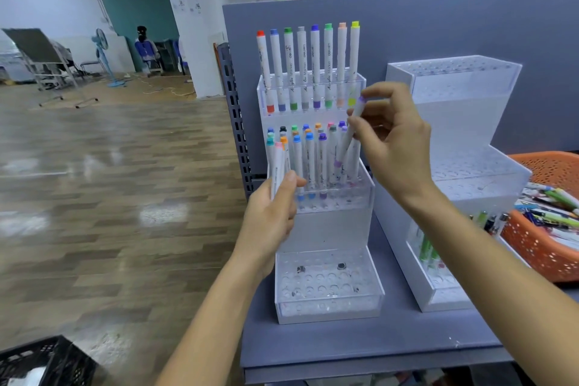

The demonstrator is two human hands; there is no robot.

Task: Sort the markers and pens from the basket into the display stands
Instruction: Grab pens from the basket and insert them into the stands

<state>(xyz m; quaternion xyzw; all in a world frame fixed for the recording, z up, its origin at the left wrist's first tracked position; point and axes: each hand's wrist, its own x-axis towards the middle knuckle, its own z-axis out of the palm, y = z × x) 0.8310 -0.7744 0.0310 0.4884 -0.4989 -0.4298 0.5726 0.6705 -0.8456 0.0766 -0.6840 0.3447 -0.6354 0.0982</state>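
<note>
Shop-style corner of an open hall — display stands [326, 229] on grey retail shelf [376, 341]; fan [101, 41]; plank floor [125, 166].

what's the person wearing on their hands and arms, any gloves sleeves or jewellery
Nothing that shows. The left hand and right hand are bare, with no gloves, rings or watch in view. Both forearms are uncovered up to the frame's edge, so no sleeve is visible.
</note>
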